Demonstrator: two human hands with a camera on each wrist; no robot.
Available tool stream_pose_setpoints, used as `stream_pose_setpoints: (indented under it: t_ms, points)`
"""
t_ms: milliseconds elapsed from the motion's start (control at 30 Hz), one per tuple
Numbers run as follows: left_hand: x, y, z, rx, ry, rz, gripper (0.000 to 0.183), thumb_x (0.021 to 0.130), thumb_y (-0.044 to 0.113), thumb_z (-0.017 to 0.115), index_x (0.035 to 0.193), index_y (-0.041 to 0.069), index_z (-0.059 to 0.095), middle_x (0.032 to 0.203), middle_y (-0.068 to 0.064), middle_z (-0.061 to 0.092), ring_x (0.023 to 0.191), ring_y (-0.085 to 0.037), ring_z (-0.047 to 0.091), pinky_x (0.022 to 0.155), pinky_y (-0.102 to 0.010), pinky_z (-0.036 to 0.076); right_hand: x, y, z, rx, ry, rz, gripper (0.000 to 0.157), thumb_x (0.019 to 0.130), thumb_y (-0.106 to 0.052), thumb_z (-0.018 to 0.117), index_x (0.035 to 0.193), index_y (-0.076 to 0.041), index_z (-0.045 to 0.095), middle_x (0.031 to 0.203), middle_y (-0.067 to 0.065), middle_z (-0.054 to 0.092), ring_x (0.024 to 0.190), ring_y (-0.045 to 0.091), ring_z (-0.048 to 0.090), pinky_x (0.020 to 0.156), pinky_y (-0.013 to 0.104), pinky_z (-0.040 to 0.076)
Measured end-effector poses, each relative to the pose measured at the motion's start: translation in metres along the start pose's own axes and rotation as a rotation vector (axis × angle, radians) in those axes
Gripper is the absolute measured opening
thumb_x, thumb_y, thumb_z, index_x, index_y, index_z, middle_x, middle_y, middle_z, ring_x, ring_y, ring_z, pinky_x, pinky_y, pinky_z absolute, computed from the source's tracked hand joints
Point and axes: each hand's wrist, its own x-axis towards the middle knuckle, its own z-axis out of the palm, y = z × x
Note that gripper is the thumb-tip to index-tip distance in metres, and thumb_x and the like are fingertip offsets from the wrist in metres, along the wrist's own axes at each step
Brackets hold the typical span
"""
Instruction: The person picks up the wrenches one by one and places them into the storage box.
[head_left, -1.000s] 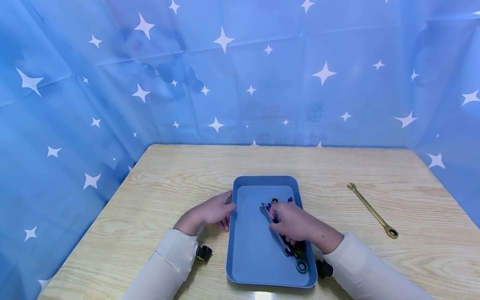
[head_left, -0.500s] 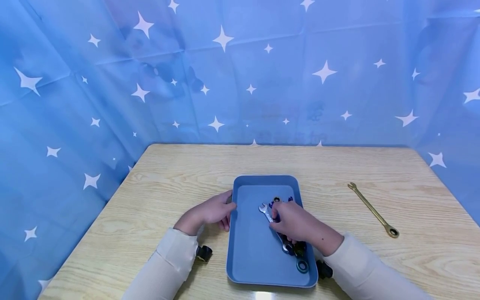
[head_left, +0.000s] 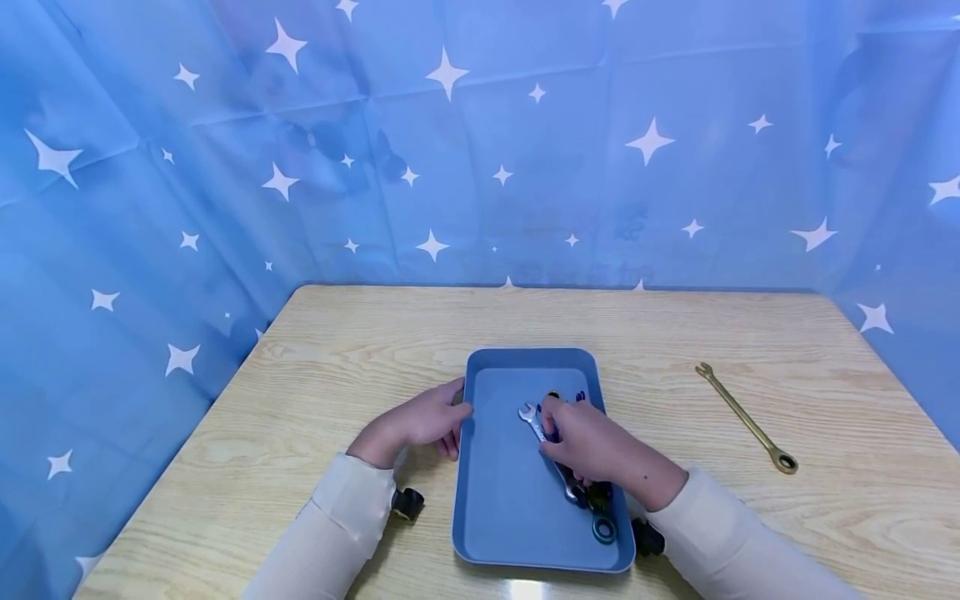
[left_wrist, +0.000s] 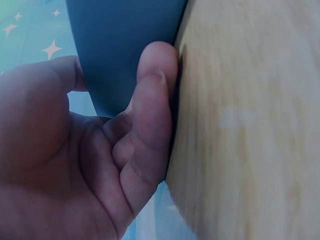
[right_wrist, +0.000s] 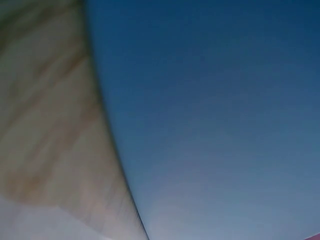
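A blue rectangular tray (head_left: 498, 500) lies on the table in the head view. My left hand (head_left: 420, 421) grips its left side, thumb over the rim and fingers against the outer wall. In the left wrist view, curled fingers (left_wrist: 150, 115) press low on the tray wall (left_wrist: 112, 45) beside the tabletop. My right hand (head_left: 588, 437) reaches inside over several wrenches and pinches a silver wrench (head_left: 529, 415), covering its middle. A dark ring-ended wrench (head_left: 603, 528) shows below that hand; other wrenches are mostly hidden. Only the tray's wall (right_wrist: 210, 110) fills most of the right wrist view.
A gold combination wrench (head_left: 742, 417) lies slanted on the wooden table (head_left: 375, 333) to the right of the tray. Behind the table hangs a blue cloth with white stars (head_left: 447, 73). Black wrist devices (head_left: 408, 505) sit at both sleeves.
The silver wrench has turned slightly under my right hand, its open end now showing more of its face. The ring end near the fingertips has become more covered. My left hand stays put.
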Motion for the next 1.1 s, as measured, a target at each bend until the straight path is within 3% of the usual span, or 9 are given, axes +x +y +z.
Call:
stream_pose_setpoints:
  t_ms: [533,733,967,1100]
  points:
    - [0.001,0.000,-0.001,0.000,-0.015,-0.007,0.051,0.096,0.023,0.034,0.145,0.021,0.022,0.065,-0.015,0.064,0.055,-0.029,0.064,0.053,-0.039,0.055,-0.001,0.000,-0.001,-0.009,0.005,-0.044,0.021,0.089,-0.016,0.059,0.074,-0.013,0.045,0.059,0.003,0.050,0.037,0.014,0.049,0.034,0.024,0.042]
    - [0.002,0.000,-0.001,0.000,-0.006,0.007,0.049,0.096,0.022,0.034,0.144,0.021,0.025,0.063,-0.016,0.063,0.054,-0.029,0.064,0.052,-0.040,0.055,-0.008,-0.004,-0.006,-0.033,0.116,-0.079,0.022,0.087,-0.018,0.060,0.069,-0.016,0.048,0.056,-0.003,0.047,0.043,0.008,0.048,0.036,0.020,0.037]
    - [0.001,0.001,-0.001,0.006,-0.008,0.002,0.048,0.096,0.023,0.034,0.143,0.020,0.027,0.063,-0.016,0.063,0.054,-0.029,0.064,0.052,-0.039,0.055,-0.023,-0.006,-0.020,-0.080,0.221,-0.096,0.019,0.086,-0.023,0.061,0.071,-0.020,0.049,0.051,-0.010,0.037,0.041,0.003,0.033,0.038,0.017,0.027]
    - [0.000,0.001,-0.001,0.007,-0.006,-0.006,0.050,0.096,0.024,0.033,0.145,0.020,0.023,0.063,-0.016,0.063,0.054,-0.029,0.064,0.053,-0.039,0.055,-0.030,-0.004,-0.026,-0.071,0.264,-0.160,0.018,0.086,-0.021,0.061,0.073,-0.021,0.049,0.051,-0.011,0.039,0.040,0.001,0.030,0.039,0.016,0.026]
